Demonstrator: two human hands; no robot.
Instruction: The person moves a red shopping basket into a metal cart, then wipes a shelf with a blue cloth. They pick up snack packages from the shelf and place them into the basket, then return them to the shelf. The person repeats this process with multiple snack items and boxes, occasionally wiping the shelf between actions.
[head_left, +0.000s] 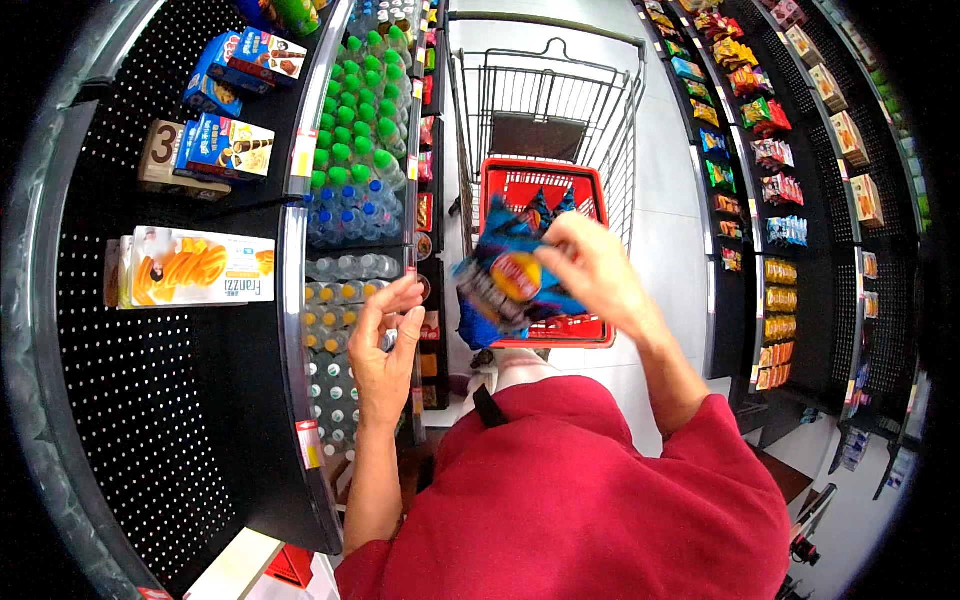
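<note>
My right hand (600,272) pinches the upper edge of a dark blue bag of chips (508,285), smeared by motion. The bag hangs above a red plastic basket (603,205), in which more blue bags (540,207) show behind it. How many lie there I cannot tell. To the left, my left hand (383,360) is raised with its thumb and fingers apart and nothing in it. It is beside the shelf of bottles (335,315) with yellow and white caps.
The basket is by a wire shopping cart (550,95) in the aisle. On the left are green-capped bottles (360,120), blue-capped bottles (350,210), a white biscuit box (200,266) and blue snack boxes (225,148). Shelves of snack packets (745,85) line the right side.
</note>
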